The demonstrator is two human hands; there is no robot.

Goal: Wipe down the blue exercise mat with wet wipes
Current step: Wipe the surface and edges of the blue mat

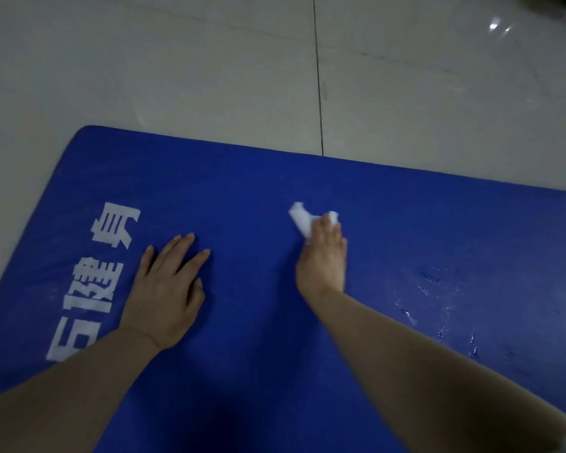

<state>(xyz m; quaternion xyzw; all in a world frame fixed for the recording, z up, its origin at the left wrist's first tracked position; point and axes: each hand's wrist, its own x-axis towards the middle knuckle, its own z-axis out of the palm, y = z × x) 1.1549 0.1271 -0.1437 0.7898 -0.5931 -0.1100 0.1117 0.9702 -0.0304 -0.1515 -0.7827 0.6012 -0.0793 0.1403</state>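
Blue exercise mat [242, 191] is pressed by the flat, spread left hand [164, 289]. A white wet wipe [300, 220] is gripped by the right hand [322, 256], beyond the left hand's fingertips.

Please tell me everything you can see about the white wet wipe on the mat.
The wet wipe is a small white sheet, crumpled and folded, soft like thin cloth or paper. It lies on the blue mat, toward the far edge. The right hand grips it from the near side and covers most of it. One bunched end sticks out to the left of the fingers, and a small bit shows beyond them. Whether it is damp cannot be told.
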